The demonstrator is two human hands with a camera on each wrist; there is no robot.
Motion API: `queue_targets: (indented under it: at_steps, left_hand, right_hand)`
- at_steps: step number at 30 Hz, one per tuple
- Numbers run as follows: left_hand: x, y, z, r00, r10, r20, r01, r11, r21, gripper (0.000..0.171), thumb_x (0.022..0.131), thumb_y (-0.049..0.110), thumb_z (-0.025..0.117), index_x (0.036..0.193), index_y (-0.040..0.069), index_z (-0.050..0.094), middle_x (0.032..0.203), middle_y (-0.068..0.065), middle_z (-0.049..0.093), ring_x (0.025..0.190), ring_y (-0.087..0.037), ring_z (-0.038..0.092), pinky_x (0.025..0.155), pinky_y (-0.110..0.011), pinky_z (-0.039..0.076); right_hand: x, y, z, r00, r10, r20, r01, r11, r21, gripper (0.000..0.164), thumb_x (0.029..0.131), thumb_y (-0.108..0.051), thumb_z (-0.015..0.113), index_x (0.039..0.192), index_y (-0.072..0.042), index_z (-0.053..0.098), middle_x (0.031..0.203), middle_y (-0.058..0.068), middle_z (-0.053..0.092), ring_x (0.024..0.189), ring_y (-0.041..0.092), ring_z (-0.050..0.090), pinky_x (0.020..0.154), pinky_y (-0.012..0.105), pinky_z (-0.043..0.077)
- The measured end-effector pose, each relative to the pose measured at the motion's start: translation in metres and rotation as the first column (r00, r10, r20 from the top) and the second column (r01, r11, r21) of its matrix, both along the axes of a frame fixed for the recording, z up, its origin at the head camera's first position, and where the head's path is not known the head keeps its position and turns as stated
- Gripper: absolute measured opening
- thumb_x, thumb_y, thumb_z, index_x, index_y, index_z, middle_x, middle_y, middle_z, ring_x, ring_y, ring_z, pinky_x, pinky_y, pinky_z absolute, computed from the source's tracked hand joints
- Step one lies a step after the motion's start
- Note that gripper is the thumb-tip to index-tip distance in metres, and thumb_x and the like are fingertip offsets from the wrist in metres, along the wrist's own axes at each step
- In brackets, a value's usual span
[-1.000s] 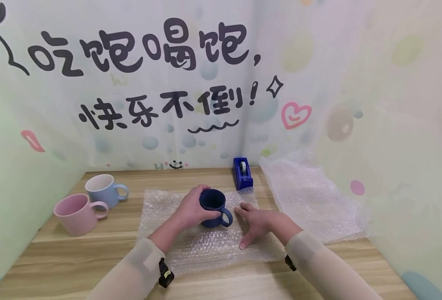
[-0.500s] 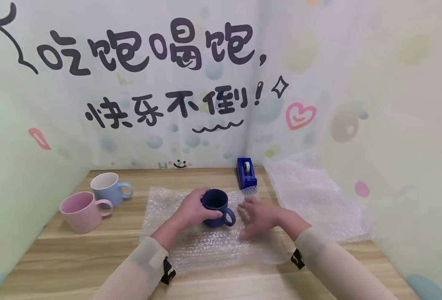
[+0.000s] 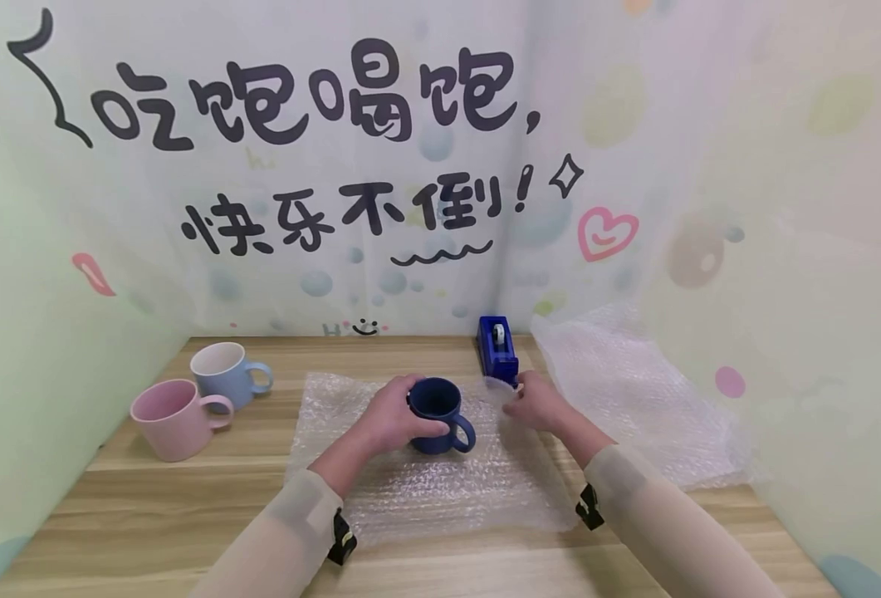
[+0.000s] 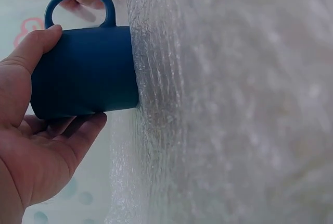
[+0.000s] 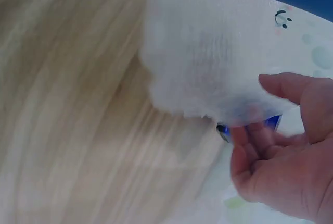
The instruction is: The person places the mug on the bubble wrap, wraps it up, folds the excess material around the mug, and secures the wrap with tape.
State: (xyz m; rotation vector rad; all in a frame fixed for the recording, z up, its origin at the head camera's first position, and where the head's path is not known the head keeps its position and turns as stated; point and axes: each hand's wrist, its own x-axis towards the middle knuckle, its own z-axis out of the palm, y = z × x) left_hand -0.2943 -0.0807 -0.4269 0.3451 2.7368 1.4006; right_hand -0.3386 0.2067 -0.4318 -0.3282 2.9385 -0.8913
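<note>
A dark blue mug [image 3: 434, 415] stands upright on a flat sheet of bubble wrap [image 3: 425, 490]. Its handle points right, toward the other hand. My left hand [image 3: 398, 415] grips the mug's left side, the thumb across the front and the fingers behind, as the left wrist view confirms on the blue mug [image 4: 86, 73]. At the sheet's far right corner, my right hand [image 3: 540, 403] holds the raised edge. In the right wrist view, the fingers of the right hand [image 5: 281, 151] curl beneath the bubble wrap [image 5: 203, 57] with the thumb above; contact there is blurred.
Behind the sheet's far right corner stands a blue tape dispenser [image 3: 496, 353]. A pink mug [image 3: 174, 423] and a light blue mug [image 3: 225, 378] sit at the left. More bubble wrap [image 3: 642, 407] lies at the right, against the wall. Wooden tabletop [image 3: 186, 515] shows in front.
My right hand has left the sheet's right side, moved to its far right corner and lifted that edge. The left hand keeps its grip on the blue mug. The head view has shifted slightly.
</note>
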Motion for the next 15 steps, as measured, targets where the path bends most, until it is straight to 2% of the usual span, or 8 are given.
queue_targets:
  at_steps: [3,5,6,10,15]
  left_hand:
    - [0.000,0.001,0.000,1.000,-0.001,0.008,0.001,1.000,0.005,0.090,0.077,0.028,0.101,0.152,0.000,0.059,0.147,-0.020,0.066,0.138,-0.039,0.062,0.120,-0.057,0.050]
    - [0.000,0.001,0.000,1.000,-0.004,0.011,0.004,1.000,0.008,0.090,0.077,0.027,0.101,0.152,0.000,0.058,0.147,-0.020,0.066,0.138,-0.039,0.062,0.120,-0.057,0.050]
    - [0.000,0.001,0.000,1.000,-0.005,0.014,0.005,1.000,0.010,0.090,0.077,0.027,0.101,0.152,0.000,0.058,0.148,-0.020,0.066,0.139,-0.039,0.061,0.120,-0.057,0.050]
    - [-0.002,0.000,-0.001,1.000,-0.006,0.015,0.006,1.000,0.010,0.090,0.078,0.028,0.101,0.153,0.000,0.058,0.148,-0.020,0.064,0.138,-0.039,0.061,0.120,-0.057,0.050]
    - [-0.003,0.000,-0.002,1.000,-0.004,0.010,0.004,1.000,0.006,0.088,0.079,0.029,0.101,0.151,0.001,0.059,0.145,-0.019,0.065,0.135,-0.036,0.063,0.119,-0.055,0.052]
  right_hand:
    - [-0.002,0.003,0.002,0.997,0.056,-0.045,-0.056,0.998,0.003,0.020,0.091,-0.012,0.071,0.105,0.002,0.071,0.090,0.012,0.071,0.083,0.025,0.066,0.073,0.038,0.057]
    - [-0.002,0.004,0.007,0.995,0.080,-0.056,-0.080,0.997,-0.001,0.009,0.095,-0.012,0.069,0.096,-0.004,0.072,0.086,0.007,0.069,0.078,0.019,0.064,0.069,0.032,0.054]
    - [0.002,0.000,0.016,0.997,0.069,-0.033,-0.069,0.998,-0.003,0.010,0.097,-0.010,0.068,0.101,-0.003,0.074,0.090,0.007,0.073,0.081,0.019,0.067,0.073,0.033,0.056]
    - [0.005,-0.010,0.033,0.994,0.090,-0.060,-0.093,0.995,-0.045,0.010,0.103,-0.012,0.069,0.103,-0.005,0.075,0.094,0.007,0.079,0.082,0.016,0.073,0.072,0.030,0.058]
    - [0.014,-0.031,0.053,0.981,0.145,-0.130,-0.152,0.987,-0.046,0.009,0.103,-0.015,0.074,0.104,-0.007,0.079,0.093,0.004,0.081,0.079,0.011,0.069,0.071,0.028,0.055]
